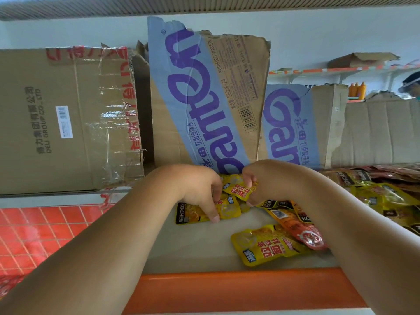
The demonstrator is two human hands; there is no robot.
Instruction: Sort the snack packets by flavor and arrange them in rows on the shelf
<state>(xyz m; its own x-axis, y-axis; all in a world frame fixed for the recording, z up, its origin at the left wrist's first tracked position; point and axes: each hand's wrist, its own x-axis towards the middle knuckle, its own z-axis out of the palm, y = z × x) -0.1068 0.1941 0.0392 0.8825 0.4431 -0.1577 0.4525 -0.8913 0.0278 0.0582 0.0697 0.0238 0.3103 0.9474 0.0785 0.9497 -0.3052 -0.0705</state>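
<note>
My right hand [256,178] pinches a yellow snack packet [238,189], tilted, just before the Ganten cardboard boxes [204,98], whose contents are hidden. My left hand [200,192] grips a flat KONCHEW packet [193,214], its long axis lying along the shelf [193,246]. There is bare room toward the orange front edge [227,289], and a packet heap [386,196] on the right.

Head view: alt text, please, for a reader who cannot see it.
A right hand pinches a yellow packet above a pale shelf while the left hand touches flat yellow packets beside it. Loose packets lie to the right; cardboard boxes stand behind.
</note>
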